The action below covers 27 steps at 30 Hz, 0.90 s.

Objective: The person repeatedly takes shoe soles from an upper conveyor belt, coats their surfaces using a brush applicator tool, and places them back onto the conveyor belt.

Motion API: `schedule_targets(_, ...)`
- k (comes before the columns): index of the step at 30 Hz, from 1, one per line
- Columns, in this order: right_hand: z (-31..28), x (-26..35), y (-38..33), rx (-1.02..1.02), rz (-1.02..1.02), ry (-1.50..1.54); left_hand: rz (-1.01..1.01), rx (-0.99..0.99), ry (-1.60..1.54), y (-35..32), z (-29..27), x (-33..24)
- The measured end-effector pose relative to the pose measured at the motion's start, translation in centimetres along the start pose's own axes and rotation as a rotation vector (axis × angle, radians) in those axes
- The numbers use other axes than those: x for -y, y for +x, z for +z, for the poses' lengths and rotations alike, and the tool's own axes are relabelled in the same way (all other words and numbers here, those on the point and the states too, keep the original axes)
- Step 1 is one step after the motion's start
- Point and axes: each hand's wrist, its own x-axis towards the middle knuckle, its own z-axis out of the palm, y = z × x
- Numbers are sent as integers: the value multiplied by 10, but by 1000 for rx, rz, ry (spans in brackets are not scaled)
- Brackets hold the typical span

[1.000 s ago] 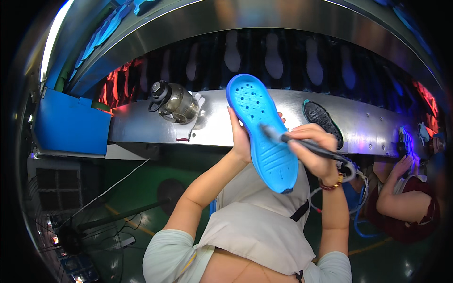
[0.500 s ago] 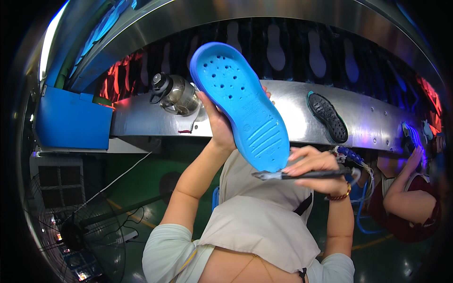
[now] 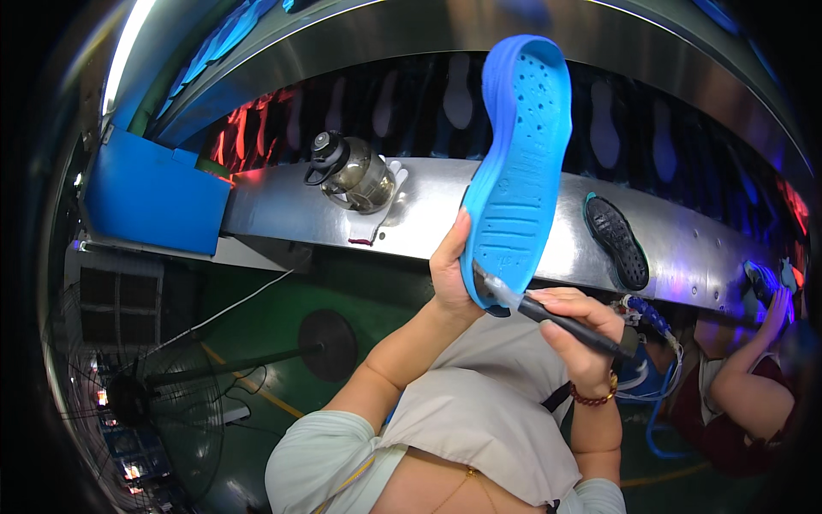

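A bright blue shoe sole (image 3: 514,197) is tilted up in front of me, its perforated toe end pointing away. My left hand (image 3: 449,272) is closed round the heel end, thumb along the left side wall. In my right hand (image 3: 589,360) is a brush (image 3: 561,321) with a black handle and a pale, whitish neck. Its dark tip touches the inside of the heel, near the left edge. Fingers of my right hand wrap round the handle. Part of the left fingers is hidden behind the sole.
On the metal ledge (image 3: 419,236) stand a dark transparent bottle (image 3: 368,180) and, to the right, a black sole (image 3: 616,240). Sole shapes lie on the dark conveyor (image 3: 385,98) beyond. A blue box (image 3: 158,201) and a fan (image 3: 133,403) are left; another person's arm (image 3: 753,364) is right.
The sole has swung more upright and moved right, my left hand shifting to its heel end. The brush tip has moved onto the inside of the heel. The view has shifted slightly.
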Motion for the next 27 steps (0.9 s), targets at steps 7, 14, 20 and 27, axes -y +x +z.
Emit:
schedule_targets(7,-3,-5,-4,51,-13,-150,13,-26,36,7,-4,0)
schedule_targets(14,-10,-4,5,5,-14,-107,-18,-33,-19,12,-4,2)
schedule_targets(20,-36,3,21,33,-85,-169,-86,-90,-41,17,3,-3)
schedule_targets(27,-32,6,26,226,-31,-255,-203,16,-59,28,-5,-10)
